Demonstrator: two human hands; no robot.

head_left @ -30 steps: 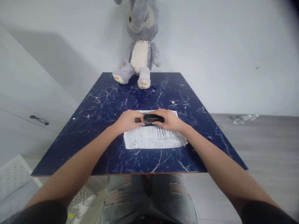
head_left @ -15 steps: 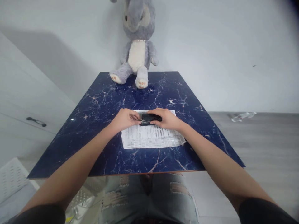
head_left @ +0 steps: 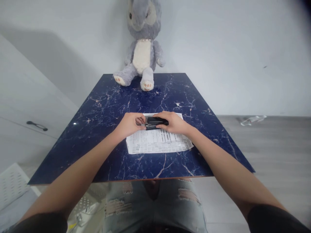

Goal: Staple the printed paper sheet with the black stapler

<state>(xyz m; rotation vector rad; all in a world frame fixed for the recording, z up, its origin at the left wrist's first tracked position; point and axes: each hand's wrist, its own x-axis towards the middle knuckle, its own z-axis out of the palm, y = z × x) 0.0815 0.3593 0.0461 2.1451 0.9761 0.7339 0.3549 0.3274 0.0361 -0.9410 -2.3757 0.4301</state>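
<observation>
A black stapler (head_left: 156, 122) lies over the printed sheets, its long side running left to right. My right hand (head_left: 171, 122) wraps its right end, thumb on the near side and fingers on the far side. At the stapler's left end, my left hand (head_left: 132, 123) is closed in a pinch. A small grey metallic part (head_left: 143, 125) shows between the left fingertips and the black body; its exact shape is too small to make out. Beneath both hands, the white printed paper (head_left: 155, 145) rests on the table with its lower right corner slightly curled.
The blue marble-patterned table (head_left: 97, 106) reaches back to the wall. A grey plush toy (head_left: 143, 55) sits at its far edge. To the left is a white cabinet with a black handle (head_left: 37, 126). A clear plastic item (head_left: 252, 120) lies on the floor at right.
The grey metallic part at the stapler's left end shows a little more between the left fingertips. Both hands stay in nearly the same place; the view has shifted very slightly.
</observation>
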